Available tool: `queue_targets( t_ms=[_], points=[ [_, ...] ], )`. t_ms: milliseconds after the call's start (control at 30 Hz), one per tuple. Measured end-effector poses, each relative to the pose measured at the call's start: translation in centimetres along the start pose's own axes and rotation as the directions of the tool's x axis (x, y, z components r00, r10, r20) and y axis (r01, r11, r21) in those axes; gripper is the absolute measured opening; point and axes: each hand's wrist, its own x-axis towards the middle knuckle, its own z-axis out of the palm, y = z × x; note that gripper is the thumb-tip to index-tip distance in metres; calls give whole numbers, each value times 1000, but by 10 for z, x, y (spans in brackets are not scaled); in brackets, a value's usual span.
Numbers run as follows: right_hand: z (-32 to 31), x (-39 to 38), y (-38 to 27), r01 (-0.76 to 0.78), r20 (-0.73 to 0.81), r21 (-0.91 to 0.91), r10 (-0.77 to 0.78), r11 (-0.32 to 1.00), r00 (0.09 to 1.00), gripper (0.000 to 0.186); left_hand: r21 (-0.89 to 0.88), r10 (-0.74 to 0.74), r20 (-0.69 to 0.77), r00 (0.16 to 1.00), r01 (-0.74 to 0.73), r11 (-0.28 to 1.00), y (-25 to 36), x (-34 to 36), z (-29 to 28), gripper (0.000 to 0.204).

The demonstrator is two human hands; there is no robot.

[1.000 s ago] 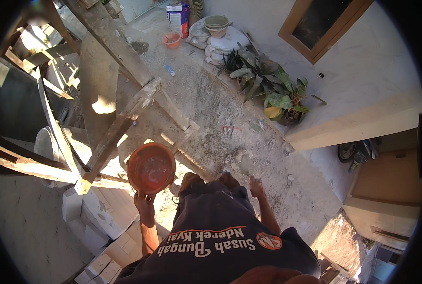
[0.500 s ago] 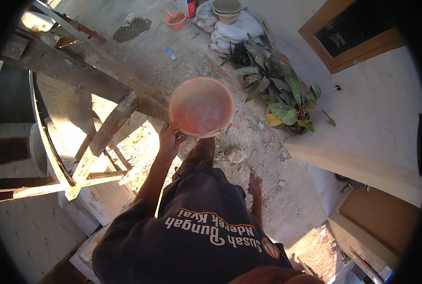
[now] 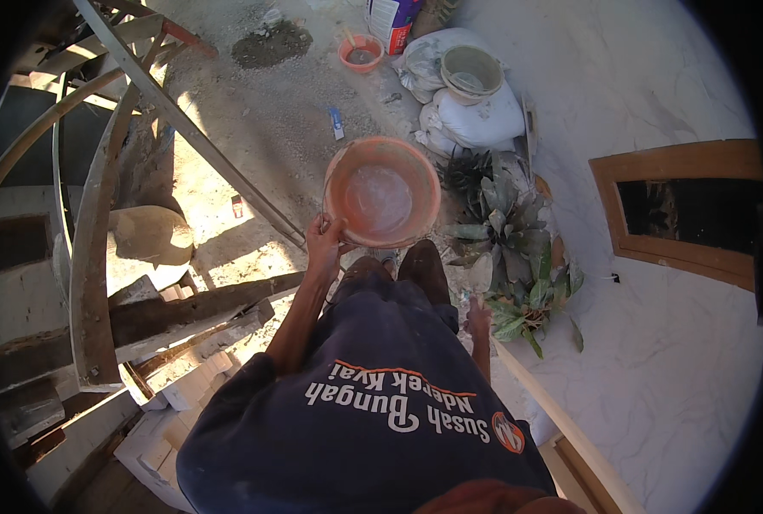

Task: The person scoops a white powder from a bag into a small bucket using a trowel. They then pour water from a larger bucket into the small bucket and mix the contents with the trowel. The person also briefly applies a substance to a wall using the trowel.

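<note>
My left hand (image 3: pixel 325 247) is closed on the near-left rim of an orange bucket (image 3: pixel 428 195), which I hold in front of my legs. Its mouth faces up, and whitish residue coats the inside. A thin wire handle rests along its left side. Low at my right side, my right hand (image 3: pixel 478 322) is closed on what looks like a trowel (image 3: pixel 481 272). The pale, pointed blade sticks out ahead of the fingers, over dusty leaves; the grip is hidden.
Leafy plants (image 3: pixel 518 244) grow along the white wall on the right. Beyond them, a grey bucket (image 3: pixel 471 73) sits on white sacks (image 3: pixel 482 120). A small orange basin (image 3: pixel 362 53) stands far ahead. Wooden beams (image 3: pixel 184 111) slant across the left, above pale blocks (image 3: pixel 154 445).
I have moved forward and turned, so the sacks and plants appear nearer and the beams have shifted. The bucket stays in my left hand; the trowel is now over the leaves.
</note>
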Motion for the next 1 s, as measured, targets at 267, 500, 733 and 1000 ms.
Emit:
queue_targets(
  t_ms=[267,500,733,1000],
  points=[
    [47,98,-252,322,-13,-116,-326,940,945,59,-143,113,-306,945,-163,976,91,129,15,17],
    [132,173,-441,289,215,-142,-255,947,943,48,-147,188,-490,851,-293,945,187,224,42,14],
    [195,204,-599,281,329,-266,-187,922,926,47,-192,208,-601,771,-393,900,284,288,70,13],
    [249,197,-735,295,265,-184,-242,938,933,52,-133,176,-562,809,-298,945,381,428,57,13]
  ],
)
